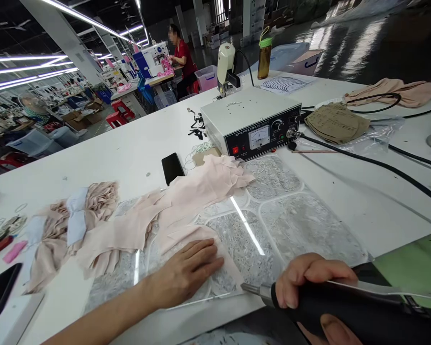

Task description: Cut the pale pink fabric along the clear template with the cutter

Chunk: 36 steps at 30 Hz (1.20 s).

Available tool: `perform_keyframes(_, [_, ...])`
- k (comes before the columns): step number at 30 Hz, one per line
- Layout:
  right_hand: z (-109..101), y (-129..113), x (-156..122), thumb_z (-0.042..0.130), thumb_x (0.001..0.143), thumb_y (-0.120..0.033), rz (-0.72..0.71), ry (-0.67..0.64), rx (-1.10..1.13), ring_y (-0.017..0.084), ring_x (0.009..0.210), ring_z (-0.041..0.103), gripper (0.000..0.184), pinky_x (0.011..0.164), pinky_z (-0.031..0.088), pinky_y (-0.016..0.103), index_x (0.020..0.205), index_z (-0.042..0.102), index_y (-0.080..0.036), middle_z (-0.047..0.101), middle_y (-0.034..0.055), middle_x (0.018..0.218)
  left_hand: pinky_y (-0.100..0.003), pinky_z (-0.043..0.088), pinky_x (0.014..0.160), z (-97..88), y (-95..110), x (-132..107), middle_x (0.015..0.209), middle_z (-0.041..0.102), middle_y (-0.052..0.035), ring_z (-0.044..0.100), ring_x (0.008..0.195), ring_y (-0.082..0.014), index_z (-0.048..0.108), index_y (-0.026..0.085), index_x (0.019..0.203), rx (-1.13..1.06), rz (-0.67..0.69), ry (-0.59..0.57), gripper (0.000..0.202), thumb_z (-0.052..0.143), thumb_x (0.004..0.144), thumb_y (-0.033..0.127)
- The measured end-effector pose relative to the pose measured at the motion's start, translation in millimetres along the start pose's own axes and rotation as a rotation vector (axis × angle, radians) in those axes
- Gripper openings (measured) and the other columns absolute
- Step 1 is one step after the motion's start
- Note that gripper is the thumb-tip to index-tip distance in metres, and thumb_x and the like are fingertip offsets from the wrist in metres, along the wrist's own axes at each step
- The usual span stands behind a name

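Note:
My left hand (187, 273) lies flat on a pale pink fabric piece (194, 235), its fingers stretched out, holding the cloth down on a grey marble-patterned mat (290, 220). In my right hand (312, 278) is a black handheld ultrasonic cutter (359, 302). Its metal tip (251, 288) touches or nearly touches the fabric's near right edge; exact contact is unclear. Beyond my left hand, a stack of pink fabric pieces (204, 182) spreads across the mat. More pink cloth lies to the left in bundles (102, 196) with pale bands around them.
A control box (251, 120) with a dial stands behind the mat, its black cable (373, 165) running right. A phone (173, 168), olive fabric pieces (335, 123) and a bottle (264, 60) are on the table. Farther off, a person (183, 55) sits at a sewing machine.

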State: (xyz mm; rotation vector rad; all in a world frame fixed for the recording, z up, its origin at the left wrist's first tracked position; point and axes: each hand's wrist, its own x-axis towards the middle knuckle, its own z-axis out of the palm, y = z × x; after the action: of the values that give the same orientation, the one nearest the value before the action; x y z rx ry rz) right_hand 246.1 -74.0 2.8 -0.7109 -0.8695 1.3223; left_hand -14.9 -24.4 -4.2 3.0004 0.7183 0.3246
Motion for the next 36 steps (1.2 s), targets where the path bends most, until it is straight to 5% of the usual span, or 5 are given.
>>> perform_keyframes(16, [-2,2,-2,0.060,0.084,-0.039,-0.014,-0.020,-0.033,0.017,0.058,0.058,0.011,0.051,0.053,0.034,0.093,0.056,-0.034,0.055,0.0000,0.076,-0.047,0.047,0.104,0.8,11,2,0.124,0.059,-0.0150,0.042,0.133,-0.0334,0.054,0.012,0.126,0.073,-0.025,-0.075,0.030,0.045,0.099,0.021])
perform_keyframes(27, [8,2,-6,0.058,0.083,-0.037,-0.080,0.063,-0.065,0.017,0.057,0.057,0.011,0.051,0.053,0.033,0.091,0.057,-0.030,0.055,0.0013,0.073,-0.058,0.040,0.105,-1.3,15,0,0.135,0.047,-0.0189,0.025,0.140,-0.0414,0.046,0.018,0.137,0.012,-0.040,-0.200,0.045,0.050,0.093,0.011])
perform_keyframes(36, [4,-1,-5,0.060,0.083,-0.037,-0.040,0.002,-0.051,0.018,0.059,0.059,0.011,0.053,0.054,0.034,0.092,0.059,-0.030,0.056,0.0014,0.075,-0.062,0.038,0.105,1.2,17,-2,0.141,0.041,-0.0169,0.017,0.142,-0.0429,0.042,0.024,0.140,0.004,-0.041,-0.245,0.057,0.052,0.087,0.005])
